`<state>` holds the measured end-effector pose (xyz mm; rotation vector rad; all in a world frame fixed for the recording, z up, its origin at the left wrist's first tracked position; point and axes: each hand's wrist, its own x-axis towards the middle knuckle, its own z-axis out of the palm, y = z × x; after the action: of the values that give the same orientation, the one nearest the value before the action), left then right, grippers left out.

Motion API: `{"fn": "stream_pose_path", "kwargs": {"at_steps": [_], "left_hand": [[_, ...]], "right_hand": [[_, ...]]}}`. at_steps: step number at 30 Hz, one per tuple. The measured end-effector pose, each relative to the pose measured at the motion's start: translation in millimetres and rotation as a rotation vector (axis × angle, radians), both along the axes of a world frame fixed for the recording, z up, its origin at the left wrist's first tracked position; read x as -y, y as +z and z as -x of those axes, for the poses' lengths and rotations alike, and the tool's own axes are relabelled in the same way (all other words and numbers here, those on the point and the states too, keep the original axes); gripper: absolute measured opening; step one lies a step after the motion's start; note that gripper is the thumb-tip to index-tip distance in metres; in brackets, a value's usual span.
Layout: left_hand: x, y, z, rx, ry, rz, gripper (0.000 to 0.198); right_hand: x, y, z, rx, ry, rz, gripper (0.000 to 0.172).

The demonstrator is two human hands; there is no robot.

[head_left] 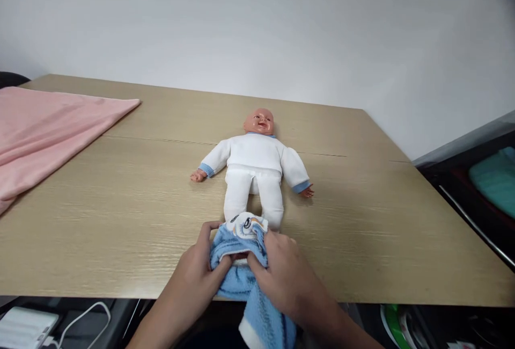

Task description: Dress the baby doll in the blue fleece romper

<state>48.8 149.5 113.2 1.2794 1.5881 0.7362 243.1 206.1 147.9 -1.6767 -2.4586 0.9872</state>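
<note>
A baby doll (255, 166) in a white suit with blue cuffs lies on its back in the middle of the wooden table (120, 204), head away from me, feet toward me. At its feet I hold a bunched blue knitted garment (241, 263) with a white patch showing cartoon eyes. My left hand (199, 274) grips the garment's left side. My right hand (284, 274) grips its right side, fingers curled into the fabric. The garment's lower end hangs over the table's front edge.
A pink cloth (44, 129) lies spread over the table's far left. A white device with a cable (28, 327) sits below the table edge at lower left. A dark container with a teal item (494, 177) stands at the right. A white wall is behind.
</note>
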Motion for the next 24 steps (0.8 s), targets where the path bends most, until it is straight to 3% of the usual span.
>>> {"fn": "stream_pose_path", "kwargs": {"at_steps": [5, 9, 11, 14, 19, 24], "left_hand": [[6.8, -20.8, 0.0, -0.256, -0.112, -0.028, 0.041], [11.0, -32.4, 4.5, -0.14, -0.182, -0.244, 0.055], [14.2, -34.3, 7.1, -0.057, -0.162, -0.274, 0.063], [17.6, -38.2, 9.5, 0.067, -0.071, -0.275, 0.057], [10.5, -47.6, 14.7, 0.139, 0.047, -0.371, 0.042], [-10.5, -39.6, 33.3, 0.116, -0.053, -0.409, 0.031]], "right_hand": [[6.1, -2.9, 6.7, 0.209, 0.082, -0.007, 0.045], [3.0, -1.2, 7.3, 0.201, 0.189, 0.035, 0.05], [0.7, -4.4, 4.1, 0.154, 0.222, 0.037, 0.058], [-2.8, -15.0, -2.2, 0.023, 0.212, 0.007, 0.064], [-9.1, -31.1, -7.4, -0.363, 0.112, -0.082, 0.037], [-19.5, -37.3, -7.7, -0.511, 0.18, -0.254, 0.014]]}}
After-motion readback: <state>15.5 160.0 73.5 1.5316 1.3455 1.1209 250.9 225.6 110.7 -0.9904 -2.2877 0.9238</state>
